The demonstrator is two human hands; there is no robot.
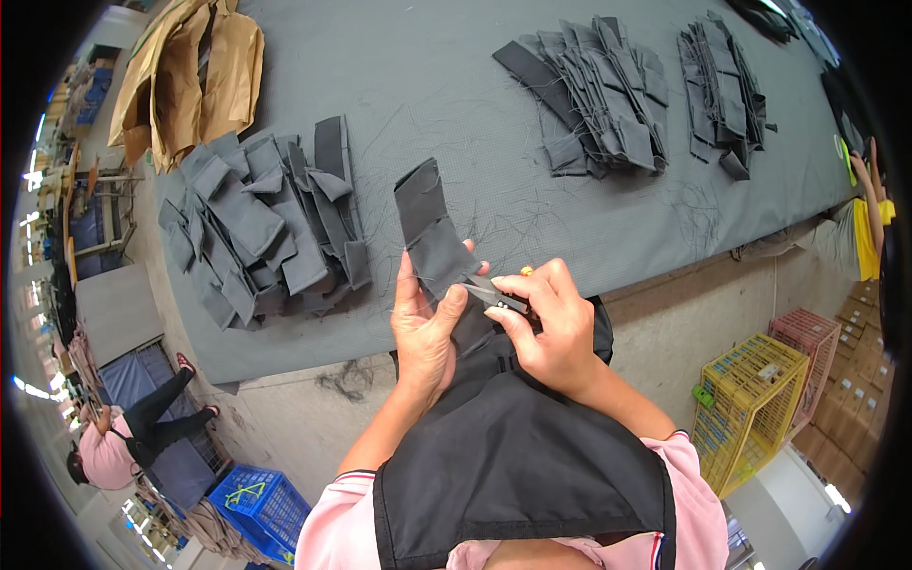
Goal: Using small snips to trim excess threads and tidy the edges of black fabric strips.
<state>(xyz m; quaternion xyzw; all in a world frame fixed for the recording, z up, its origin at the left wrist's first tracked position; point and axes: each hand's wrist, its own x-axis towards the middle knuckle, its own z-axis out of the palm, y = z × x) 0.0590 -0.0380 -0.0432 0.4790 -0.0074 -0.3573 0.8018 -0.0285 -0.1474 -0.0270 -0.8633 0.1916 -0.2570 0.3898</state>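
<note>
A strip of dark grey sewn fabric (424,207) stands up from my left hand (425,328), which grips it between thumb and fingers in front of the table edge. My right hand (551,323) is closed around small black thread snips (502,296). Their pointed metal blades meet the fabric's right edge, close to my left thumb. Whether a thread lies between the blades is too small to tell. The lower end of the strip hangs down in front of my black apron (522,456).
On the grey-covered table (427,85) lie a loose heap of grey fabric pieces (256,218), two stacked bundles (608,95) (724,90), loose threads and a brown paper bag (195,81). A yellow crate (750,399), a blue crate (261,508) and other people (109,446) are around.
</note>
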